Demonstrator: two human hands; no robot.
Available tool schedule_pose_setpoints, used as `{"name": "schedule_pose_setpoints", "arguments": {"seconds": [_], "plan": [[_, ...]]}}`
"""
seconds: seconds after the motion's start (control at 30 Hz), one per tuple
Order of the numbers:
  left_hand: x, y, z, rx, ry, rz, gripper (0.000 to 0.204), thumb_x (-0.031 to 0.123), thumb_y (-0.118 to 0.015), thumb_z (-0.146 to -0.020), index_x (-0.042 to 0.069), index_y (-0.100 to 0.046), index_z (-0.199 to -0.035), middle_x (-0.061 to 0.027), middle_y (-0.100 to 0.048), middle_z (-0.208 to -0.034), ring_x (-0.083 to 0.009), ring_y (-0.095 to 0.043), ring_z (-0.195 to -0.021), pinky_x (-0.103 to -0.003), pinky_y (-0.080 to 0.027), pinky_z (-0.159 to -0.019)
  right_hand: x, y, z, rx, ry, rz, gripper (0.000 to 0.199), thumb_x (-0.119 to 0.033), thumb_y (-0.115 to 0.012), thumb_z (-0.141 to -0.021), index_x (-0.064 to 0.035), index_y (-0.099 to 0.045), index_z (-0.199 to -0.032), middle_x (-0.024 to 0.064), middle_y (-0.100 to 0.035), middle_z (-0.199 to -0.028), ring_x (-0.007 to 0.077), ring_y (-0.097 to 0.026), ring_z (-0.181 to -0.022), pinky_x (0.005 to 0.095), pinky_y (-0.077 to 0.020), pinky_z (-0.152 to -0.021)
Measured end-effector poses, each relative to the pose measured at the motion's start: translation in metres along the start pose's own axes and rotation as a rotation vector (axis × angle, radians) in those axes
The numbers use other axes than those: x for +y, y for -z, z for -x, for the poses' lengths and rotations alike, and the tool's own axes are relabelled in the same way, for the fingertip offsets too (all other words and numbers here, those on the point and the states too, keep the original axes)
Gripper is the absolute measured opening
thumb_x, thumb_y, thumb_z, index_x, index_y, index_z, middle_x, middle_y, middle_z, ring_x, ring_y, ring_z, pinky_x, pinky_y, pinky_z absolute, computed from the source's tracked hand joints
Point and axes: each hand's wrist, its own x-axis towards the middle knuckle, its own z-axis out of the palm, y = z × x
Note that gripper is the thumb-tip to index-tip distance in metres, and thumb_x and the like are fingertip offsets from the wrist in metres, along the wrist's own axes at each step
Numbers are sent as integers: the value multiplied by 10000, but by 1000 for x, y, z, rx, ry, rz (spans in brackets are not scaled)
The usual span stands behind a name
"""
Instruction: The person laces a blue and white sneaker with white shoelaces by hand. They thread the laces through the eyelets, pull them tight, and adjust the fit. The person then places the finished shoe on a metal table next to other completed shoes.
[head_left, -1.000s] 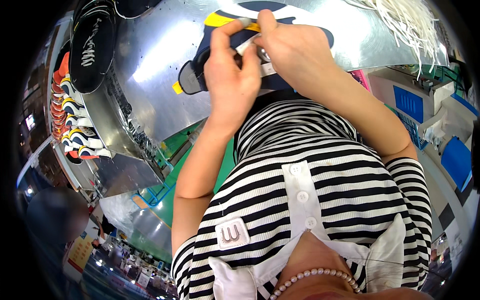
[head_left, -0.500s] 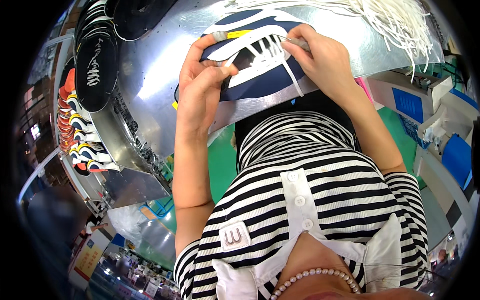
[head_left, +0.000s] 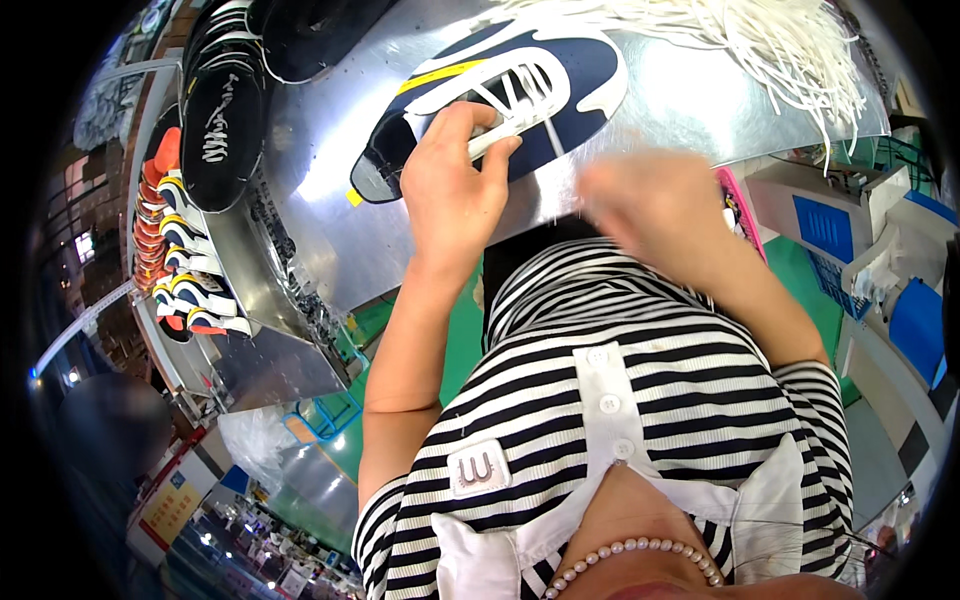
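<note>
A navy, white and yellow shoe upper (head_left: 590,70) lies on the metal table, its lace opening facing up. White shoelace (head_left: 530,85) runs in several strands across that opening, and one piece hangs over the navy near side. My left hand (head_left: 455,180) grips the white eyelet edge of the upper between thumb and fingers, near its heel end. Off to the right, my right hand (head_left: 650,200) is over the table's near edge, apart from the upper. Motion smears its fingers, so I cannot tell if it holds anything.
A heap of loose white laces (head_left: 760,60) lies at the back right of the metal table (head_left: 320,240). Black shoe parts (head_left: 225,130) stand at the far left, above a row of white, navy and orange shoes (head_left: 190,250). Grey bins with blue parts (head_left: 825,225) are at right.
My right hand has let go of the upper's lacing and moved down toward the table edge. My left hand has shifted right and down, now gripping the eyelet edge.
</note>
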Motion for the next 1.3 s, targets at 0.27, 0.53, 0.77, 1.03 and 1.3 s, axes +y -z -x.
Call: {"name": "schedule_pose_setpoints", "arguments": {"seconds": [0.27,0.53,0.77,1.03,1.3], "plan": [[7,2,-5,47,-131,171,185,37,-721,-786,20,-607,-930,-136,-622,-846,-340,-614,-741,-406,-469,-651,32,-9,-13,202,-498,-711,229,-308,-735,-848,-81,-718,-877,32,-610,-678,96,-537,-585,287,-420,-554],[13,10,-4,88,-286,149,221,21,-748,-773,22,-620,-953,-111,-612,-820,-281,-603,-718,-357,-468,-647,20,-7,-27,5,-583,-1353,137,-222,-693,-896,-101,-638,-864,-107,-451,-671,-18,-333,-564,181,-217,-481],[17,13,-11,22,-351,217,230,6,-709,-775,27,-656,-997,-120,-565,-779,-294,-568,-679,-377,-448,-608,11,-14,-3,-212,-306,-2050,405,-307,-516,-1010,51,-586,-1187,-63,-470,-691,-20,-311,-472,149,-236,-425],[16,14,-13,44,-307,204,258,-22,-717,-758,32,-651,-1001,-109,-530,-759,-286,-552,-686,-382,-434,-614,-6,-11,-20,-107,-384,-2513,226,-216,-462,-1032,-22,-569,-1072,-38,-476,-643,20,-311,-428,166,-258,-415],[13,13,-22,-20,-293,116,276,-6,-712,-801,20,-673,-1072,-93,-543,-791,-219,-529,-672,-323,-415,-593,4,6,19,-303,-445,-1048,202,-219,-656,-936,-21,-632,-971,-5,-554,-692,50,-433,-579,221,-348,-541]]}}
